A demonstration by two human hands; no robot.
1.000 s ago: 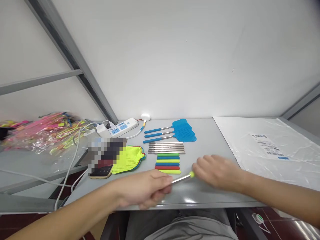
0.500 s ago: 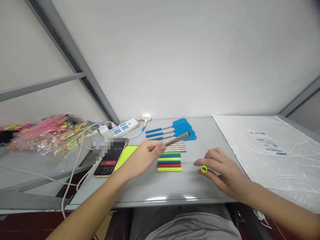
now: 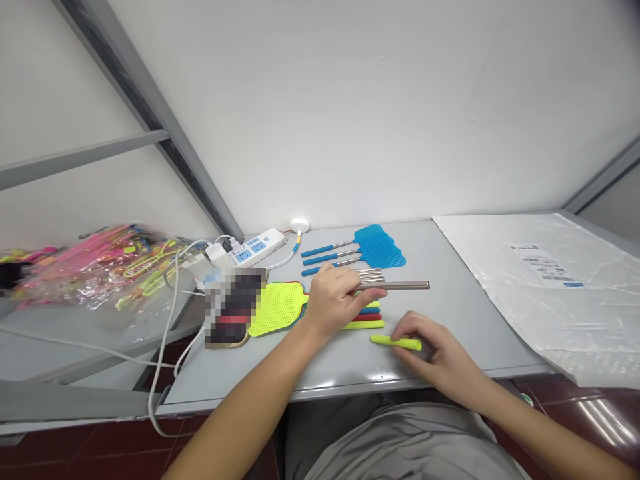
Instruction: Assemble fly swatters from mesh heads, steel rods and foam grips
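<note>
My left hand (image 3: 331, 299) is closed around a metal rod (image 3: 407, 285), which points to the right. Between the thumb and fingers of my right hand (image 3: 440, 350) is a yellow-green handle sleeve (image 3: 383, 340), lying nearly level just above the table. Beneath my left hand, partly hidden by it, is a row of coloured sleeves, with a red sleeve (image 3: 369, 317) among them. Several more metal rods (image 3: 371, 274) lie just behind. To the left of that hand sits a yellow-green fly swatter head (image 3: 276, 310) on top of other coloured heads.
Three blue fly swatters (image 3: 383, 250) lie at the back. On the left are a partly blurred phone (image 3: 233, 337), a power strip (image 3: 273, 241) with cables, and bagged colourful items (image 3: 95, 267). A white plastic bag (image 3: 505, 280) covers the table's right side.
My left hand has moved right, and the rod has swung from slanting upward to nearly level. The sleeve in my right hand has turned from end-on to lengthwise. The view has shifted slightly.
</note>
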